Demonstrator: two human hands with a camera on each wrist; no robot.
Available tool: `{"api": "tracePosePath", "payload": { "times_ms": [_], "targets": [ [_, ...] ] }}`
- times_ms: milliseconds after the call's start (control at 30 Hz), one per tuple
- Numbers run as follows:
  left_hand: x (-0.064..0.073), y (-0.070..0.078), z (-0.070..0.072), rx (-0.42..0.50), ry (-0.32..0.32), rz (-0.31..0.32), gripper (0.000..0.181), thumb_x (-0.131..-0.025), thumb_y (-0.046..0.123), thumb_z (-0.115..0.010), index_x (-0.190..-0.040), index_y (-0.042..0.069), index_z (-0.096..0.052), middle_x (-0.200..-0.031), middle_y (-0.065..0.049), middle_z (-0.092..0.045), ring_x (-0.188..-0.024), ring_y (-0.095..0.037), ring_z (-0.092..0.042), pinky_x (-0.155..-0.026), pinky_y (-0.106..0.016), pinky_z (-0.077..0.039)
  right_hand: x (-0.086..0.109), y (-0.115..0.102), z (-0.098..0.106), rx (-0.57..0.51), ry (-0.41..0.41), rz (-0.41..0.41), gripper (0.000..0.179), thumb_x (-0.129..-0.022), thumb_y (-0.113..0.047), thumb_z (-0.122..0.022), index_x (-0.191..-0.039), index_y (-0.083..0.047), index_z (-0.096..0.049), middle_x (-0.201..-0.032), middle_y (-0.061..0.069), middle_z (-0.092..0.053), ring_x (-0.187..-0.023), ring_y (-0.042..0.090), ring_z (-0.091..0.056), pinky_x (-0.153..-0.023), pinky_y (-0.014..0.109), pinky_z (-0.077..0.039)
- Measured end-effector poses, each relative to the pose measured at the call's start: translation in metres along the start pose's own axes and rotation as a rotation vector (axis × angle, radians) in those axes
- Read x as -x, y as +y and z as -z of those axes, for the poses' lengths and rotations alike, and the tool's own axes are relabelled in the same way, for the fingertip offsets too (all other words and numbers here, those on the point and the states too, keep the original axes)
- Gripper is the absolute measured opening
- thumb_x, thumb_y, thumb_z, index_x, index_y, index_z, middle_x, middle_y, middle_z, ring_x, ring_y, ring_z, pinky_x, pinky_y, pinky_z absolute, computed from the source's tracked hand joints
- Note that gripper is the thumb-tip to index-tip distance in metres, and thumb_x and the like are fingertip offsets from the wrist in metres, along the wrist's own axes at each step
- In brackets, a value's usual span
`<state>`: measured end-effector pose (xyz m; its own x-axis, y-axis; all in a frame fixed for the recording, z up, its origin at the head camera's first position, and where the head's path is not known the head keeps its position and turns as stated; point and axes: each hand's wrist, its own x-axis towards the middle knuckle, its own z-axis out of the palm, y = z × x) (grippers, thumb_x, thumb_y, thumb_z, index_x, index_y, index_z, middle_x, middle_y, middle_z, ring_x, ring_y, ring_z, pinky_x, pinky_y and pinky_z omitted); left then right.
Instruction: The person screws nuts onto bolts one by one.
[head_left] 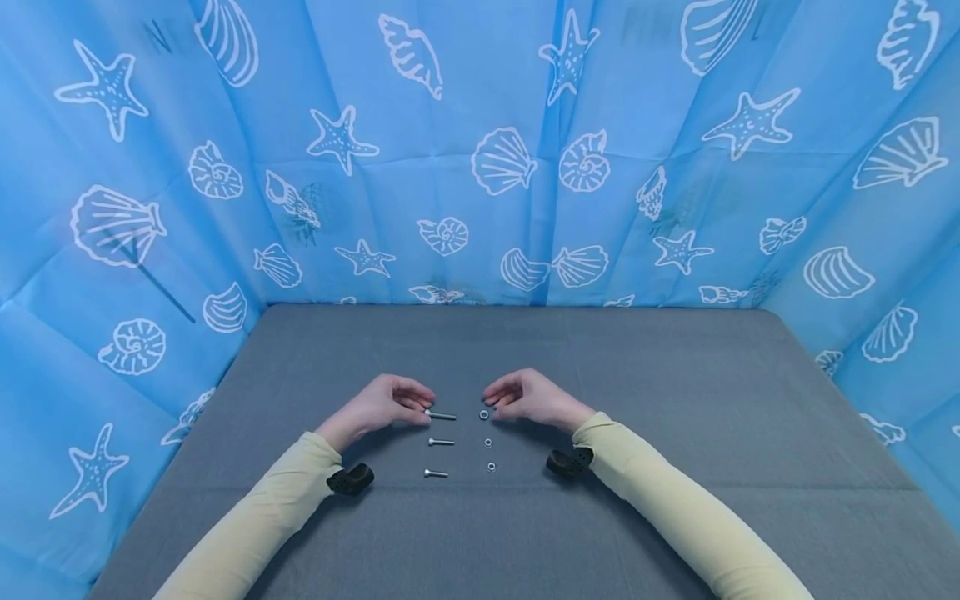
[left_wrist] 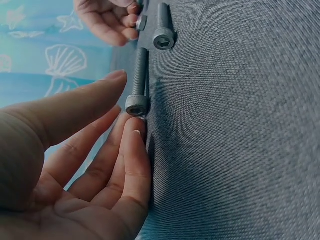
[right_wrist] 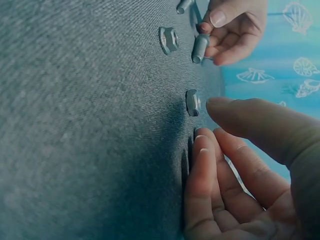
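Observation:
Three silvery socket-head bolts lie in a column: the far bolt (head_left: 444, 416), the middle bolt (head_left: 442, 442) and the near bolt (head_left: 437, 474). To their right is a column of three nuts: the far nut (head_left: 483, 415), middle nut (head_left: 488, 442) and near nut (head_left: 491, 467). My left hand (head_left: 386, 402) is at the head of the far bolt, thumb and fingers apart, not gripping it in the left wrist view. Beside the far nut, seen with a flange in the right wrist view, is my right hand (head_left: 532, 398), its thumb and fingers parted and holding nothing.
Everything lies on a grey cloth-covered table (head_left: 645, 358). A blue curtain (head_left: 480, 108) with white shell and starfish prints hangs behind it and along both sides. Dark wrist cameras sit below each wrist, the left camera (head_left: 351, 479) and the right camera (head_left: 568, 463).

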<state>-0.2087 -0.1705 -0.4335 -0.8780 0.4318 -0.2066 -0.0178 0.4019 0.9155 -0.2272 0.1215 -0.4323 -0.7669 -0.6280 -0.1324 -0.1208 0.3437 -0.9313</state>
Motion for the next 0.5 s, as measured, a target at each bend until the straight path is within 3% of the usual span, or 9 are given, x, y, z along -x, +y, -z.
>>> {"api": "tracePosePath", "payload": {
  "times_ms": [500],
  "targets": [
    [-0.0062, -0.0014, -0.0070, -0.163, 0.056, -0.043, 0.026, -0.075, -0.002, -0.079, -0.099, 0.001, -0.071, -0.089, -0.005, -0.067, -0.075, -0.013, -0.059, -0.064, -0.024, -0.051, -0.0085, -0.0006, -0.0098, 0.142, 0.033, 0.004, 0.021, -0.079, 0.003, -0.075, -0.099, 0.003, -0.070, -0.086, 0.006, -0.065, -0.075, 0.012, -0.058, -0.064, 0.022, -0.050]
  ]
}}
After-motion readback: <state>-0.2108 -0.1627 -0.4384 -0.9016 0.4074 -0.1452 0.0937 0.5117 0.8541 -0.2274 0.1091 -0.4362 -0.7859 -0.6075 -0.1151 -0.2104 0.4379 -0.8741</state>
